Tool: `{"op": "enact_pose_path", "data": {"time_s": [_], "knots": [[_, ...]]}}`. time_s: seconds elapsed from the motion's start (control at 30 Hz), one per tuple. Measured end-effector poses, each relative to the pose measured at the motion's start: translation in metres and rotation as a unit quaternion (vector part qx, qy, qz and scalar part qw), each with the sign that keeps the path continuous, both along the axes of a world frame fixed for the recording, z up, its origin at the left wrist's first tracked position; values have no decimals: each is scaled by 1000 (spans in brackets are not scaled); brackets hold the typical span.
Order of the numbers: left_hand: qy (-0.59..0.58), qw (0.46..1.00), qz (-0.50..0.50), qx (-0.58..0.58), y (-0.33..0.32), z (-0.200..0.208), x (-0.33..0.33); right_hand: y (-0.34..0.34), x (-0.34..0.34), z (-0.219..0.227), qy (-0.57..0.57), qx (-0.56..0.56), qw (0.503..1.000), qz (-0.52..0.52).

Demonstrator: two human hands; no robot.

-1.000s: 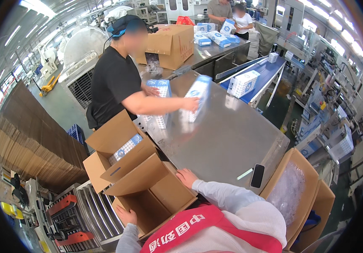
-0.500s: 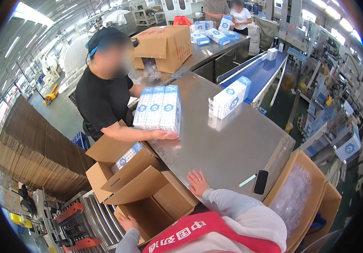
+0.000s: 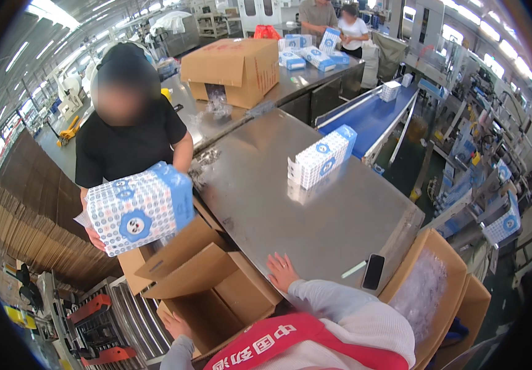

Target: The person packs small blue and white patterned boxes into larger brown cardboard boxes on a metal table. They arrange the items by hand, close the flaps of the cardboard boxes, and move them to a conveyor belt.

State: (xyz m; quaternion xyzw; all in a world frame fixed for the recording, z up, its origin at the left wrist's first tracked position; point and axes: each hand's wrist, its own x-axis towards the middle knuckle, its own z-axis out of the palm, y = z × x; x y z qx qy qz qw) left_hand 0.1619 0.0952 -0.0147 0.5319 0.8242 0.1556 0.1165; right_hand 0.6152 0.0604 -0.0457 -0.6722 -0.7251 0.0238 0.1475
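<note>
My right hand [image 3: 282,273] lies flat on the steel table [image 3: 253,203] near its front edge, fingers spread and holding nothing. My left hand [image 3: 177,325] rests against the near left side of an open cardboard box [image 3: 232,290], its fingers stretched out along the rim. That box has its flaps raised, and no contents show in the part I can see. Across from me, a co-worker in black holds a bundle of white-and-blue packs [image 3: 136,209], tilted above a second open cardboard box [image 3: 182,246]. The bundle partly hides this second box.
One white-and-blue pack [image 3: 321,157] stands on the table by a blue conveyor belt [image 3: 371,114]. A phone [image 3: 373,272] lies at the right, next to a box of clear plastic [image 3: 423,290]. Rollers [image 3: 139,317] and flattened cartons [image 3: 31,216] are at the left.
The co-worker has lifted the bundle off the table, swung it left and tipped it above the farther box. My hands have stayed in place on the table and box.
</note>
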Motion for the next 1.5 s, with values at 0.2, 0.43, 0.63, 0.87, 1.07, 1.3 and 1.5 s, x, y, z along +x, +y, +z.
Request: {"op": "enact_pose_path", "data": {"time_s": [0.2, 0.43, 0.63, 0.87, 1.07, 1.3, 1.5], "knots": [[-123, 985, -119, -2, 14, -61, -85, 5, -3, 2, -2, 10, 1000, -6], [-142, 921, -99, -350, 8, 53, -9, 8, 17, -1, 51, -11, 998, 32], [-205, 859, -248, -398, -18, 128, 75, 213, 184, 117, -2, 157, 988, 7], [-280, 832, -341, -336, 25, 137, 151, 262, 302, 118, -121, -89, 981, -124], [90, 828, -500, -238, 39, 151, 203, 190, 231, 89, -226, 16, 958, -174], [-31, 806, -571, 154, 62, 143, 340, 59, 115, 143, 3, 43, 968, 248], [-1, 810, -574, 115, 54, 134, 393, 112, 160, 134, 11, 39, 999, 23]]}}
